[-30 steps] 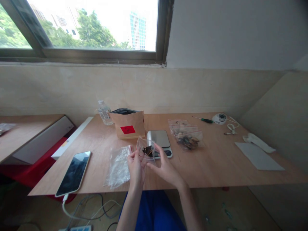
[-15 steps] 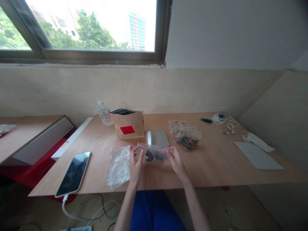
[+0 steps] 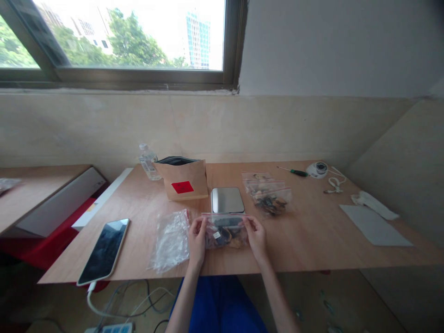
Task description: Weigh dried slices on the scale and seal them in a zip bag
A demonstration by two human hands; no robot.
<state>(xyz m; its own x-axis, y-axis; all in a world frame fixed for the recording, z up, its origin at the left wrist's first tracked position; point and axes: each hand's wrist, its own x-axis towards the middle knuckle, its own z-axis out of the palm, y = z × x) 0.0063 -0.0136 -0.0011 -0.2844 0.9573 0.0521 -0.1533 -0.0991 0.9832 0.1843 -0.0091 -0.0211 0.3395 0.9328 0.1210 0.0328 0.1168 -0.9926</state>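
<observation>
Between my hands is a clear zip bag (image 3: 227,233) with a red seal line along its top and dark and brown dried pieces inside. My left hand (image 3: 197,240) pinches its upper left corner. At the upper right corner, my right hand (image 3: 255,237) pinches the same edge. Flat clear plastic bags (image 3: 170,243) lie just left of my left hand. Beyond the held bag sits a small silver scale (image 3: 227,200). Several filled zip bags (image 3: 272,201) overlap to the right of the scale.
An open brown paper pouch (image 3: 183,178) with a red label stands behind, beside a plastic bottle (image 3: 149,162). A phone (image 3: 104,252) on a cable lies left. Toward the right are a screwdriver (image 3: 298,173), a white dome camera (image 3: 317,169) and a white sheet (image 3: 376,225).
The held bag has swung down and turned more upright, so its pieces now show in its lower part. Both hands have kept their pinch at its corners.
</observation>
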